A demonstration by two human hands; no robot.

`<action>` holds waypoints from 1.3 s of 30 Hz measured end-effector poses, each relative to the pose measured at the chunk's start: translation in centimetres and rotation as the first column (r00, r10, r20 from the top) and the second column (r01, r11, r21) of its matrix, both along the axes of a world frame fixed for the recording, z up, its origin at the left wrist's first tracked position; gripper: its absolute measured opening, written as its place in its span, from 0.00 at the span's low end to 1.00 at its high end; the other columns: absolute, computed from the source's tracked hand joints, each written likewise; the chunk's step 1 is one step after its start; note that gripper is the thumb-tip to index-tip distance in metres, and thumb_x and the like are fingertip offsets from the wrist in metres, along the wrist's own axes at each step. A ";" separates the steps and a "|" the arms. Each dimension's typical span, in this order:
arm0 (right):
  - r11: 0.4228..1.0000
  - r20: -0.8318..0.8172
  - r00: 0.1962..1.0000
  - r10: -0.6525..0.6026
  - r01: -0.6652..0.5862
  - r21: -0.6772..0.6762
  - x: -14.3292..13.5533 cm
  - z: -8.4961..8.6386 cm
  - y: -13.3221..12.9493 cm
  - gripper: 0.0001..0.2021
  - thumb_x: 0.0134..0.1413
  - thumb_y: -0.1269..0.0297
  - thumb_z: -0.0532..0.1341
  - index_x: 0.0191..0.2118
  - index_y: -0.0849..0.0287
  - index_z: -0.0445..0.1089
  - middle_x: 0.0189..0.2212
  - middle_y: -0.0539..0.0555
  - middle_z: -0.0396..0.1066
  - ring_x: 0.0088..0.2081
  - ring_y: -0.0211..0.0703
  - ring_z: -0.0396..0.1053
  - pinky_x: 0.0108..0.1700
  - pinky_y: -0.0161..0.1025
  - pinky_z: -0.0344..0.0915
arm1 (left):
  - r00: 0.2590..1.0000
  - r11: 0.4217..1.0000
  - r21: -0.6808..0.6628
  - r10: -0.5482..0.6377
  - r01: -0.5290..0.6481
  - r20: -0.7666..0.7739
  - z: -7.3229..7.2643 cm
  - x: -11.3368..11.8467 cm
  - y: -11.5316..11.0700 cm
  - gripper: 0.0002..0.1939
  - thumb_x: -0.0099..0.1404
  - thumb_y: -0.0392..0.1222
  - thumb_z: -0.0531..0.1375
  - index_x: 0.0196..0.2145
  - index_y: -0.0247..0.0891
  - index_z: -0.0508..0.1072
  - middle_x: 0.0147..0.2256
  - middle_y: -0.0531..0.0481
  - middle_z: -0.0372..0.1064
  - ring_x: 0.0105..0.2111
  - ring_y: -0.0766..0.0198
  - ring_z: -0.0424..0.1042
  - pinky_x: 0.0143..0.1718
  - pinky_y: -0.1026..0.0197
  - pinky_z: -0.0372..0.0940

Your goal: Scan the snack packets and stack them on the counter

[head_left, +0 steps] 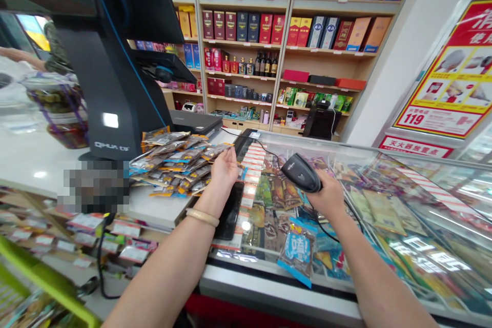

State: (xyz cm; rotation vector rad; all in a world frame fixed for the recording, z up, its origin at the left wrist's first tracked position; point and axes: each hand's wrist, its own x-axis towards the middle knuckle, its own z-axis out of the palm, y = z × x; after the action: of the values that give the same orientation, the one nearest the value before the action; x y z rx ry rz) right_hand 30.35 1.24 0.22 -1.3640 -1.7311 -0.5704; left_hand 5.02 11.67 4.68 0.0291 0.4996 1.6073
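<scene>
Head view, left hand: the bare left hand [225, 166] is reaching to the right edge of the packet heap, palm partly up, fingers lightly curling; whether its grip is pinching a packet, cannot tell.
Wrist: a pale gold-coloured ribbed bangle [202, 217] is circling the left wrist.
Right hand: the bare right hand [328, 195] is holding the scanner above the glass, its grip closing around the handle.
Scanner: the black plastic handheld barcode scanner [302, 171] is pointing up and leftward, its head facing the left hand's side; a thin black cable is trailing near it.
Packets: a heap of small flat packets with orange and blue edges [180, 161] is lying on the white smooth-topped counter [23, 138], just beside the terminal's base.
Snack bag: a blue-and-brown plastic snack bag [296, 251] is lying tilted at the front edge of the glass-topped display case [277, 287], below the scanner.
Phone: a flat black phone-like slab [230, 212] is lying beside the left forearm.
Terminal: a black upright sales terminal [115, 133] is standing left of the heap, lidded jars with purple straps [61, 102] sitting behind it.
Far side: another person's arm [23, 56] is extending at far left; wooden shelves [246, 42] are holding boxes and bottles.
Wall: a red-and-yellow poster [442, 74] is hanging at right.
</scene>
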 end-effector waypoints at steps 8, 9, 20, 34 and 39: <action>1.000 -0.002 1.000 0.000 0.000 0.006 0.5 -0.5 0.2 0.10 0.44 0.60 0.59 0.35 0.56 0.71 0.29 0.55 0.74 0.31 0.48 0.73 0.31 0.38 0.65 | 0.965 0.985 -0.018 -0.170 0.170 -0.199 -0.4 0.5 -0.6 0.15 0.69 0.32 0.47 0.49 0.28 0.69 0.39 0.38 0.75 0.36 0.65 0.77 0.35 0.68 0.72; 1.000 -0.003 1.000 -0.001 0.001 0.019 0.5 -0.5 0.2 0.10 0.44 0.60 0.59 0.35 0.56 0.71 0.29 0.55 0.74 0.31 0.48 0.73 0.31 0.38 0.65 | 0.937 0.981 0.020 -0.179 0.193 -0.299 -0.6 0.9 -0.9 0.13 0.67 0.31 0.50 0.46 0.29 0.70 0.39 0.39 0.75 0.36 0.65 0.77 0.37 0.67 0.72; 0.997 -0.065 0.997 -0.040 0.043 0.060 0.9 -0.7 0.3 0.09 0.47 0.59 0.59 0.34 0.55 0.70 0.30 0.55 0.75 0.32 0.49 0.73 0.32 0.39 0.66 | -0.068 0.147 -0.006 0.418 0.989 -0.906 -3.5 4.9 -7.5 0.32 0.42 0.42 0.73 0.48 0.43 0.76 0.53 0.45 0.70 0.53 0.52 0.68 0.56 0.55 0.59; 0.997 -0.034 0.999 -0.033 0.036 0.064 0.8 -0.6 0.2 0.09 0.45 0.61 0.59 0.34 0.56 0.70 0.30 0.55 0.75 0.33 0.49 0.74 0.32 0.38 0.65 | -0.363 0.166 -0.342 0.651 0.925 -0.667 -3.8 5.3 -9.2 0.50 0.37 0.53 0.73 0.58 0.37 0.67 0.67 0.37 0.41 0.66 0.37 0.37 0.63 0.39 0.42; 0.998 -0.049 0.998 -0.035 0.038 0.055 0.7 -0.5 0.1 0.08 0.45 0.61 0.59 0.33 0.56 0.69 0.28 0.54 0.74 0.32 0.48 0.73 0.32 0.37 0.64 | -0.311 0.210 -0.233 0.736 0.949 -0.602 -4.4 6.2 -8.8 0.21 0.52 0.43 0.67 0.46 0.42 0.77 0.61 0.42 0.59 0.61 0.46 0.58 0.61 0.49 0.52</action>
State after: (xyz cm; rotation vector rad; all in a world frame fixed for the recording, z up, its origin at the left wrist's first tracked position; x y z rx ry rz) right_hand 31.03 1.34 -0.26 -1.3612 -1.6430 -0.5976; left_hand 11.27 2.84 0.28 2.7965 0.4115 0.1480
